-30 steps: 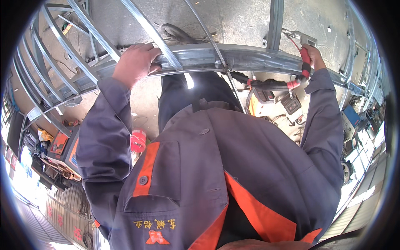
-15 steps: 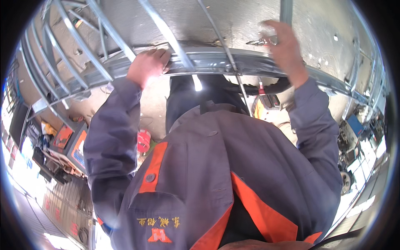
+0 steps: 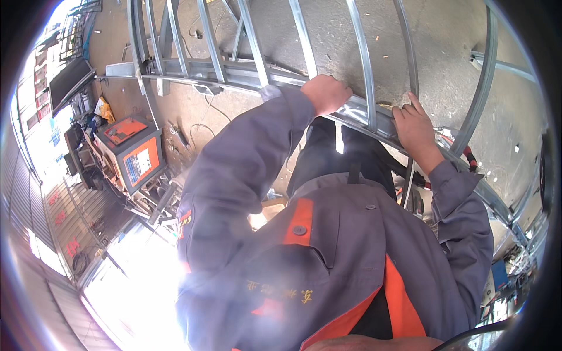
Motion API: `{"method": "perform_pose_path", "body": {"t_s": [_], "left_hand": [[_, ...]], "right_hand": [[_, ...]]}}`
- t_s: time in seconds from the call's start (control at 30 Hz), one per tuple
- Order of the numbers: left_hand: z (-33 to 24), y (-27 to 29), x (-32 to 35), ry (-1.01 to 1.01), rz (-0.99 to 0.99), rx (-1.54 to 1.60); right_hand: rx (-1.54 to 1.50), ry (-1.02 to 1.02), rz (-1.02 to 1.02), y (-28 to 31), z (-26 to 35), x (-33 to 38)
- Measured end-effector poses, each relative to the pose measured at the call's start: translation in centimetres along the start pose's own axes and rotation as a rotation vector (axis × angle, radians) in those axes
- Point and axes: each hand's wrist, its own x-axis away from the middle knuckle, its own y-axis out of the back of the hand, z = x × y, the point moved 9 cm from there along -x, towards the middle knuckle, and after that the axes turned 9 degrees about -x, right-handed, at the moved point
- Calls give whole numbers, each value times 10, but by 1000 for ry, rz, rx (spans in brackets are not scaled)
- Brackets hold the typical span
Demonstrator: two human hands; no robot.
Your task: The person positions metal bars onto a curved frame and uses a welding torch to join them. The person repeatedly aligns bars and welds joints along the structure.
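Observation:
A long grey metal rail (image 3: 237,76) runs across in front of my body, with several slimmer metal bars (image 3: 302,38) rising from its far side. My left hand (image 3: 326,95) is closed over the rail, its fingertips hidden on the far side. Farther right, my right hand (image 3: 414,126) also grips the rail, beside a curved bar (image 3: 409,47). Its index finger stretches up and the others curl against the metal. Just right of that hand lies a silver metal piece (image 3: 445,132), partly covered. Near it shows a red and black handle (image 3: 470,158); I cannot tell whether they belong together.
An orange and grey box-shaped machine (image 3: 132,153) stands on the floor at the left. A dark flat panel (image 3: 69,86) is behind it. Cables (image 3: 202,131) lie on the concrete floor near the rail. More metal bars (image 3: 489,76) cross at the right.
The view has swung toward the left. My right hand has come down from above the rail onto it. My left hand has stayed closed on the rail, now nearer the right hand.

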Motion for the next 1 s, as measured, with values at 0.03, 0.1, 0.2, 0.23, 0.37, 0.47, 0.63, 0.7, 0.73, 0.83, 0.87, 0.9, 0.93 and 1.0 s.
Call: {"method": "perform_pose_path", "body": {"t_s": [0.03,0.1,0.2,0.23,0.37,0.47,0.63,0.7,0.73,0.83,0.87,0.9,0.93,1.0], "left_hand": [[0,1,1,9,11,19],[-1,4,3,14,16,37],[3,9,1,33,5,15],[3,9,1,32,20,26],[-4,18,6,-7,-41,-33],[3,58,48,33,-468,89],[177,66,219,755,-689,252],[253,55,277,872,-470,38],[286,48,296,900,-391,-34],[363,27,317,720,-189,-130],[382,17,315,639,-93,-127],[401,10,311,560,6,-138],[414,3,307,473,104,-157],[431,-9,305,419,200,-108]], "right_hand": [[5,3,-5,0,1,0],[-28,-47,102,-10,-5,0],[23,19,35,-8,-2,-2],[23,28,7,-7,-3,-3],[42,-5,62,-15,-1,2],[48,-1,35,-9,6,5],[52,-71,106,-10,10,-1],[92,-108,165,-13,11,-5],[117,-123,186,-13,11,-8],[130,-195,242,-14,14,-13],[134,-219,264,-15,14,-13],[141,-230,258,-14,15,-18],[152,-262,292,-18,13,-20],[170,-308,335,-23,11,-24]]}}
